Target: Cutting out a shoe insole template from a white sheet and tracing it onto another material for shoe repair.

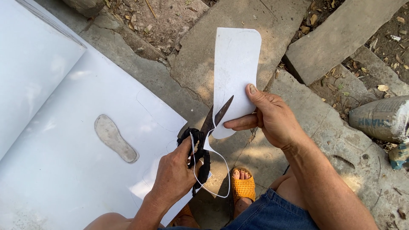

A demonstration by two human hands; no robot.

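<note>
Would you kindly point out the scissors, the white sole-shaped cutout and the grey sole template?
scissors (217,117): head view, on the blades.
white sole-shaped cutout (235,64): head view, its upper middle.
grey sole template (115,138): head view, its middle.

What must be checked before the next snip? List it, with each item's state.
1. Right hand grips the white sheet piece: ok.
2. Left hand holds the scissors by the wrapped handles: ok.
3. Blades open on the sheet's edge: ok.
4. Right fingers clear of the blades: ok, though close.
5. Blades following the drawn line: cannot tell.
6. Trimmed strip hangs free near the handles; snagged or not: cannot tell.
</note>
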